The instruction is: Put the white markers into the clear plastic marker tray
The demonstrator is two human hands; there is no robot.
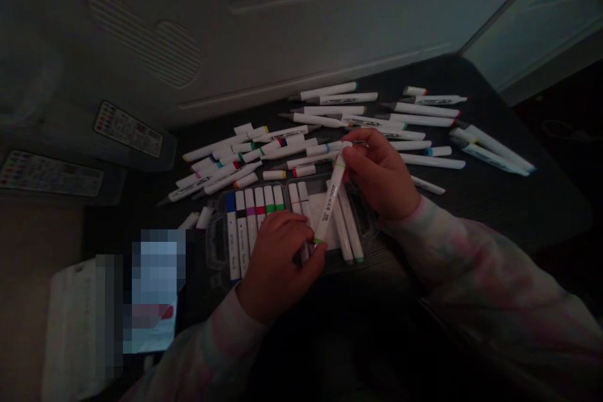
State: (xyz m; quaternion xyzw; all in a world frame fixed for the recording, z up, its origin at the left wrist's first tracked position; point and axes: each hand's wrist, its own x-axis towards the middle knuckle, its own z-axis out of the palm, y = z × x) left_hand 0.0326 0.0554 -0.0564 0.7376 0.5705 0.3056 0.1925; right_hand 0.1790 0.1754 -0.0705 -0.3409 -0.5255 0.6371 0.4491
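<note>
A white marker (328, 207) with printing along its barrel and a light green ring at its lower end slants over a clear plastic case (217, 245). My right hand (384, 176) pinches its upper end between thumb and fingers. At the lower end, the curled fingers and thumb of my left hand (285, 260) close round the green-ringed tip. Several capped markers (250, 220) stand side by side in the case's left part, with blue, black, purple, red and green bands. Two more markers (348, 229) lie in its right part. My left hand hides some of the case.
Many loose markers (226, 179) and caps (304, 171) are strewn across the dark table (532, 207) behind the case. A lit, pixelated screen (157, 326) lies at the left. Two clear boxes with colour-chart labels (128, 129) stand against the pale panel (301, 31).
</note>
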